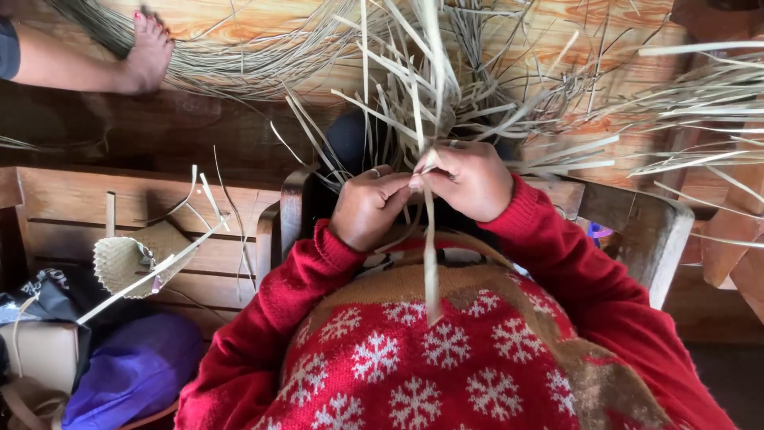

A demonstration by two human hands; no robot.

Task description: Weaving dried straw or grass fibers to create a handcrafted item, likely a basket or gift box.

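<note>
Straw strip (pixel 430 255) pinched between both hands (pixel 422 195); loose end downward

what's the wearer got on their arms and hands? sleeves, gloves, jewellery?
Both arms are in long red knit sleeves with ribbed cuffs at the wrists, part of a red sweater patterned with white snowflakes and a tan band. Left hand and right hand are bare, no gloves. A ring shows on the left hand.

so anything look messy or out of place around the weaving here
Nothing looks damaged. Loose pale strips fan untidily across the wooden floor, and one long strip hangs from between the left hand and right hand. Another person's bare foot rests among the strands.
</note>
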